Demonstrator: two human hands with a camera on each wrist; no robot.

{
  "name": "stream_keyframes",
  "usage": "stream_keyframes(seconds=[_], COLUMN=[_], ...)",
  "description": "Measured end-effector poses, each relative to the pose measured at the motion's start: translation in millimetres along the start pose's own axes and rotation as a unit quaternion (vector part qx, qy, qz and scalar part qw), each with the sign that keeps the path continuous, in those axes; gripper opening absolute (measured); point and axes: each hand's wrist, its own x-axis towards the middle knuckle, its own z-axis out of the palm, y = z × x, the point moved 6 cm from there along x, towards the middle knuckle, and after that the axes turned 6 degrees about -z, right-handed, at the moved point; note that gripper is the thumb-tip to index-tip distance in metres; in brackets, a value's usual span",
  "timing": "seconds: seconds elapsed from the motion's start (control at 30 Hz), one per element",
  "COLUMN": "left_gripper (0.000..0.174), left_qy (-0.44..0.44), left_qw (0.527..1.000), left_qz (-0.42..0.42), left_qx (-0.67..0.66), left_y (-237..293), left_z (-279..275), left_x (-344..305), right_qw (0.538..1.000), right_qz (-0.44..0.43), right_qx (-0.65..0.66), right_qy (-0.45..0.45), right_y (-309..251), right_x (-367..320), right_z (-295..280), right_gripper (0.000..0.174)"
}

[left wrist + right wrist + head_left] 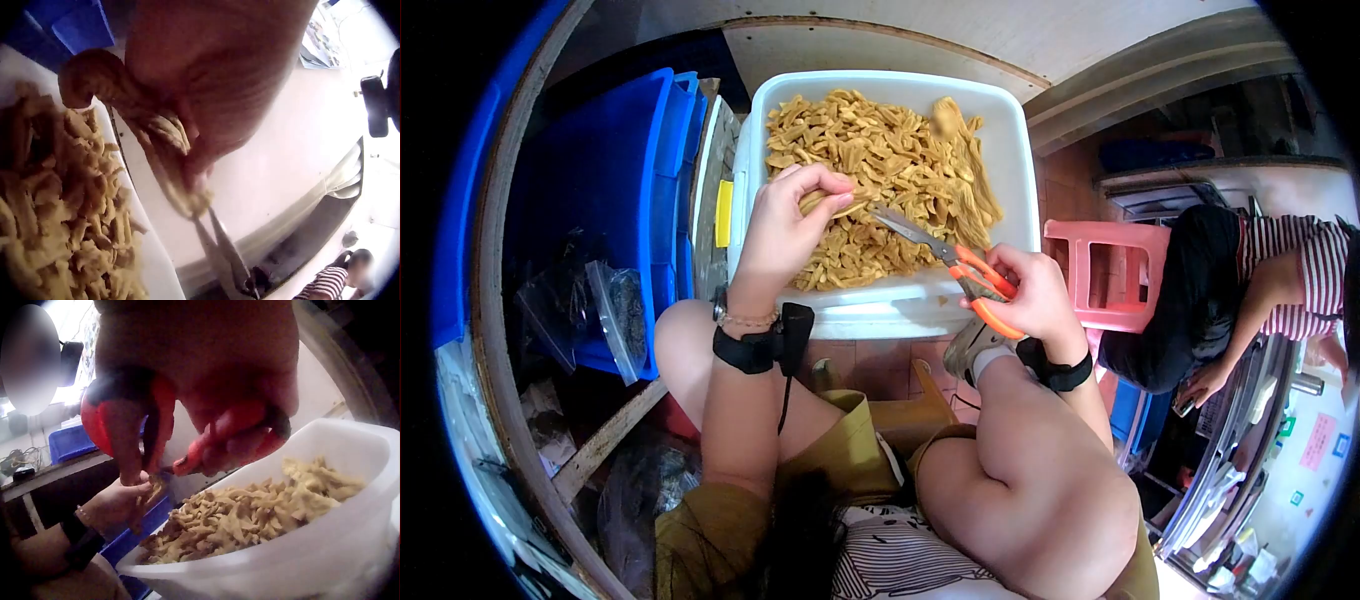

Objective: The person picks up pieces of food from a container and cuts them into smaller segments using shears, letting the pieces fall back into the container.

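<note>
My left hand [783, 228] pinches a soft yellow-brown strip of food [156, 153] between thumb and fingers, over a white tub [890, 80]. My right hand [1040, 300] grips a pair of scissors [912, 232] by its orange handles, fingers curled through the loops. The grey blades point left toward the left hand. In the left wrist view their tips meet the lower end of the strip, close below the thumb. Beneath both hands lies a heap of cut yellow-brown pieces [850, 140]. Longer uncut-looking pieces [975, 190] lie at the tub's right side.
Blue crates [600, 200] stand at the left, with plastic bags [615, 310] hung on them. A pink stool [1105, 275] is right of the tub. Another person in a striped top [1310, 270] sits further right. My bent knees flank the tub's near side.
</note>
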Motion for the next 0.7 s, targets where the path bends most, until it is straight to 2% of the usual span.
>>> stream_keyframes(seconds=[0.2, 0.3, 0.43, 0.47, 0.5, 0.57, 0.7], left_gripper=[0.006, 0.005, 0.007, 0.008, 0.008, 0.01, 0.009], left_qy=[-0.054, -0.054, -0.06, -0.033, -0.006, 0.003, 0.015], left_qw=[0.988, 0.982, 0.985, 0.998, 0.987, 0.984, 0.978], left_qz=[0.042, 0.013, 0.012, -0.053, -0.116, -0.106, -0.095], left_qx=[0.14, 0.181, 0.161, 0.025, -0.112, -0.145, -0.187], left_y=[15.6, 14.7, 12.4, 1.8, -10.6, -24.0, -25.4], left_z=[-7.2, -10.0, -6.1, -5.2, -3.8, -3.6, -3.3], left_x=[-5.8, -7.5, -7.3, -4.9, -3.5, 0.5, 0.3], right_qw=[1.0, 1.0, 0.998, 0.996, 0.996, 0.998, 0.999], right_qz=[-0.019, -0.004, 0.025, 0.031, 0.031, 0.0, 0.004], right_qx=[0.002, -0.019, 0.047, 0.059, 0.059, 0.042, 0.038], right_qy=[-0.005, -0.007, 0.044, 0.053, 0.053, 0.039, 0.01], right_y=[-5.3, 0.1, 16.8, 18.0, 17.5, 11.9, 3.6], right_x=[0.2, -0.1, -2.6, -2.8, -2.7, -2.5, 0.2], right_z=[-1.1, -1.6, -2.8, -3.8, -3.8, -2.9, -0.2], right_gripper=[0.041, 0.041, 0.038, 0.038, 0.038, 0.037, 0.037])
